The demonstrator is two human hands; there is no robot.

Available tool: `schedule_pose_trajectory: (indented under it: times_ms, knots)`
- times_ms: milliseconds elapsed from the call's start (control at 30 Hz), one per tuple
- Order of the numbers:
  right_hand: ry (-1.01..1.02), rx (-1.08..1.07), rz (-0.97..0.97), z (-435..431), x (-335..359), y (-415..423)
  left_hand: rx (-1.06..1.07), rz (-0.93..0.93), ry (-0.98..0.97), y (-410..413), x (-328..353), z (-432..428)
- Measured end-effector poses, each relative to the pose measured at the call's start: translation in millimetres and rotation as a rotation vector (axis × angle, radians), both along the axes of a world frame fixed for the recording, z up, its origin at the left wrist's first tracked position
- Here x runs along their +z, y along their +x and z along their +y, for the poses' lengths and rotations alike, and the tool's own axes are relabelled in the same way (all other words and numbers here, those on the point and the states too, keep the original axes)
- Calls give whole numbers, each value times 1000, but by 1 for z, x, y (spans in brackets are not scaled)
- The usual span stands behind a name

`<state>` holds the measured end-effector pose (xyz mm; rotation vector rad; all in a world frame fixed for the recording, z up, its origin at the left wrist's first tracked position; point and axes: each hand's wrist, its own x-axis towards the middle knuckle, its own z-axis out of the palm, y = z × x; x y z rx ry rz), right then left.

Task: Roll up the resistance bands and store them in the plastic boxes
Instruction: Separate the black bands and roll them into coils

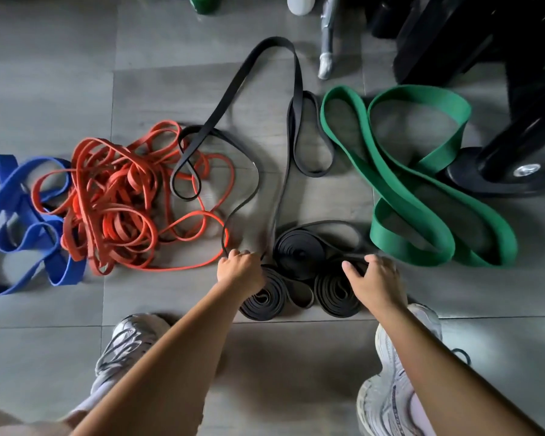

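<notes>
Three rolled black bands lie on the grey floor in front of me: one at the left (264, 298), one behind (299, 250) and one at the right (335, 294). My left hand (239, 272) grips a loose black band (249, 77) whose long loops run far across the floor. My right hand (373, 280) rests with curled fingers on the right roll's edge. An orange tangle of bands (117, 196), a blue band (22, 221) and a wide green band (422, 190) lie unrolled around them. No plastic box is in view.
My two sneakers stand on the floor, left (123, 344) and right (400, 382). A black machine base with a round foot (501, 174) stands at the right, touching the green band. A white object (301, 3) and a green one (203, 3) sit at the far edge.
</notes>
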<state>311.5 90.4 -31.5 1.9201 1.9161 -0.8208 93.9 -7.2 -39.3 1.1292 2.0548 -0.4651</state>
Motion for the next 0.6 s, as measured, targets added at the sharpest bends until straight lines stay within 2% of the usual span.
schedule_pose_trajectory:
  times_ms: [167,267,333,467,600]
  knots:
    - [-10,-8,59,2,28,1,114,-90,46,-30,41,17]
    - [-11,59,123,2,56,-14,252,-114,248,-43,84,27]
    - [1,130,185,0,82,-32,291,-62,399,-52,120,31]
    - [42,251,300,-5,144,-67,178,127,676,-67,205,31]
    - [72,284,375,-20,213,-79,216,100,863,-72,293,26]
